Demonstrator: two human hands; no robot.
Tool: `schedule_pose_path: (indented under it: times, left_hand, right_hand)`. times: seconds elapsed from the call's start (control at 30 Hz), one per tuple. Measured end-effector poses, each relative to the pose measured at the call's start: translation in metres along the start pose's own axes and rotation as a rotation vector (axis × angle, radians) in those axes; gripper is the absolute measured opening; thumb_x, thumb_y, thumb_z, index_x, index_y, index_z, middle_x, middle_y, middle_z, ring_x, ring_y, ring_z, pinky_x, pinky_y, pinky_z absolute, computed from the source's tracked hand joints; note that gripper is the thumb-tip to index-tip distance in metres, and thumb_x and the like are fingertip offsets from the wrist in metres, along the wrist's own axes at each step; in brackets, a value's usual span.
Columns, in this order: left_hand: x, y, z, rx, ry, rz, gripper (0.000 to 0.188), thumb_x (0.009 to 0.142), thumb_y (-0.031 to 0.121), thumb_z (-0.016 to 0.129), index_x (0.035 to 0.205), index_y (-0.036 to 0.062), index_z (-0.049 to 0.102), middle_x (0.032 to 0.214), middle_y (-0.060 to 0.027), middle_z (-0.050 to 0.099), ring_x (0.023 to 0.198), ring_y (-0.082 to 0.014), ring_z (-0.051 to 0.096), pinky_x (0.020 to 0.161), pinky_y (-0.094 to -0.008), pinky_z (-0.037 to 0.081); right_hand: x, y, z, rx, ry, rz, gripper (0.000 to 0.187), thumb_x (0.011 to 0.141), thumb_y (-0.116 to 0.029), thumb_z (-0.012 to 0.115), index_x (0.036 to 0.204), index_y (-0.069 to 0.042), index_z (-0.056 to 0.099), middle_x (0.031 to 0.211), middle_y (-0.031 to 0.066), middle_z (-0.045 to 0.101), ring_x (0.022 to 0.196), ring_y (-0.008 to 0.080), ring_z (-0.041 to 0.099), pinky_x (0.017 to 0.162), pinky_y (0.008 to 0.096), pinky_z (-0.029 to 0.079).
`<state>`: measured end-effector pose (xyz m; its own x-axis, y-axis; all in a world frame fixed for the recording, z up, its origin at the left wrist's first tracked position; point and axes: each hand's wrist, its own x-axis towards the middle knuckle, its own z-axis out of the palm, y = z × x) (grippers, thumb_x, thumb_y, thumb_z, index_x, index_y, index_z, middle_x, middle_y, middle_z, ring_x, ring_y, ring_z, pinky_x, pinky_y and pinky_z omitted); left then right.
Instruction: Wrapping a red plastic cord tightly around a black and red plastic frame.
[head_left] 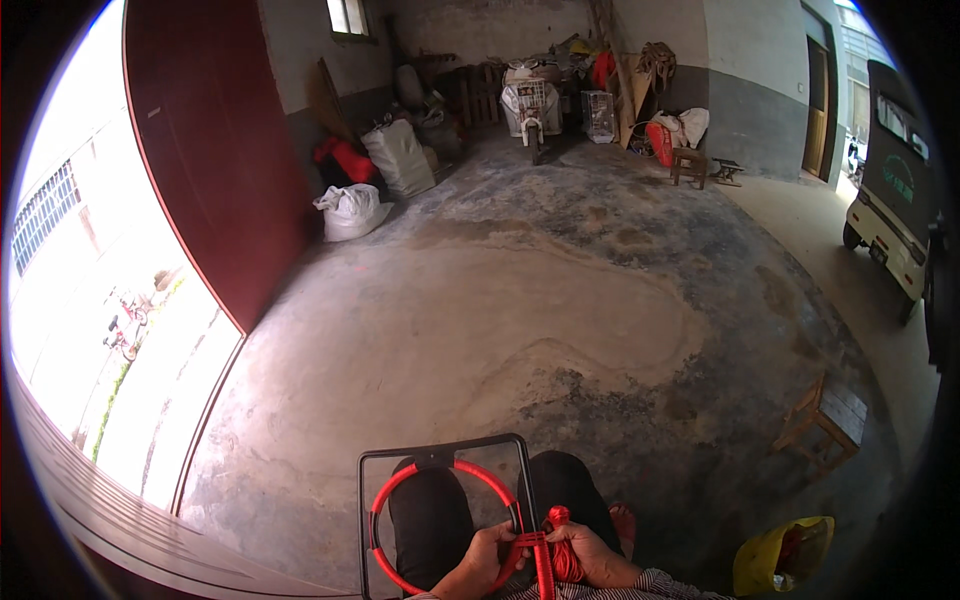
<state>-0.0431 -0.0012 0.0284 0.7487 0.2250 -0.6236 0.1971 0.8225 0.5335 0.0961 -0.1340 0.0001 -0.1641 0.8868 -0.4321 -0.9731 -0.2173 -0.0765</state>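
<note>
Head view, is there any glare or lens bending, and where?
In the head view, glare whitens the area left of the dark red door; the door's outer edge bows; the parked vehicle tilts near the right rim; black fills the corners.

blown-out glare from left doorway (110, 310), fisheye bending

Sits with left knee (430, 510) just past six o'clock and right knee (568, 485) just past five, a little apart. Holds left hand (485, 553) at six, with fingers curled and thumb toward two. Holds right hand (592, 562) close by, at three from the left, pinching at thumb and fingertips. Slants right forearm, in striped sleeve (665, 584), in from five. Shows part of right foot (624, 522) at five.
</note>
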Motion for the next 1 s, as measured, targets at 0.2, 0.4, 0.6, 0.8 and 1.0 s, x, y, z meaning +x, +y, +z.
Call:
schedule_pose_path:
  times: [0.2,0.4,0.6,0.8,1.0]
  left_hand:
    - [-0.005,0.0,0.007,0.003,0.048,0.013,0.035,0.076,0.016,0.042,0.104,-0.001,0.055,0.074,-0.0121,0.057,0.06,-0.0218,0.054,0.057,-0.031,0.045]
    - [-0.003,-0.002,0.005,-0.007,0.047,0.005,0.035,0.076,0.016,0.042,0.103,-0.0005,0.055,0.075,-0.0119,0.057,0.059,-0.0216,0.054,0.057,-0.0309,0.045]
    - [-0.004,0.0,0.002,0.007,0.016,-0.004,0.033,0.076,0.016,0.043,0.102,0.0007,0.054,0.077,-0.0118,0.057,0.064,-0.0207,0.054,0.058,-0.0304,0.044]
    - [-0.001,0.0,0.002,-0.007,0.043,0.007,0.033,0.076,0.016,0.043,0.102,0.0004,0.054,0.078,-0.0118,0.058,0.066,-0.0207,0.055,0.058,-0.0311,0.044]
    - [-0.003,-0.001,0.005,-0.011,0.061,0.017,0.027,0.082,0.017,0.041,0.097,-0.0015,0.053,0.073,-0.0143,0.058,0.061,-0.024,0.055,0.057,-0.0335,0.044]
  right_hand:
    - [-0.002,0.0,0.0,-0.047,0.069,-0.018,0.032,0.085,-0.006,0.044,0.104,0.017,0.053,0.096,0.0277,0.063,0.088,0.0334,0.067,0.078,0.0377,0.058]
    - [0.002,0.003,-0.01,-0.048,-0.007,-0.082,0.034,0.085,-0.006,0.043,0.109,0.017,0.05,0.097,0.0284,0.063,0.089,0.0335,0.066,0.08,0.039,0.058]
    - [0.006,0.001,-0.015,-0.007,-0.064,-0.038,0.031,0.083,-0.003,0.045,0.109,0.014,0.048,0.099,0.0286,0.062,0.091,0.035,0.066,0.081,0.0434,0.057]
    - [0.005,-0.002,-0.009,0.005,-0.154,0.026,0.032,0.084,-0.004,0.044,0.107,0.017,0.049,0.097,0.0281,0.063,0.091,0.0352,0.066,0.082,0.0431,0.057]
    - [0.003,0.003,-0.009,0.045,-0.019,0.008,0.03,0.086,-0.007,0.047,0.105,0.016,0.053,0.096,0.0275,0.064,0.09,0.0346,0.066,0.08,0.0402,0.057]
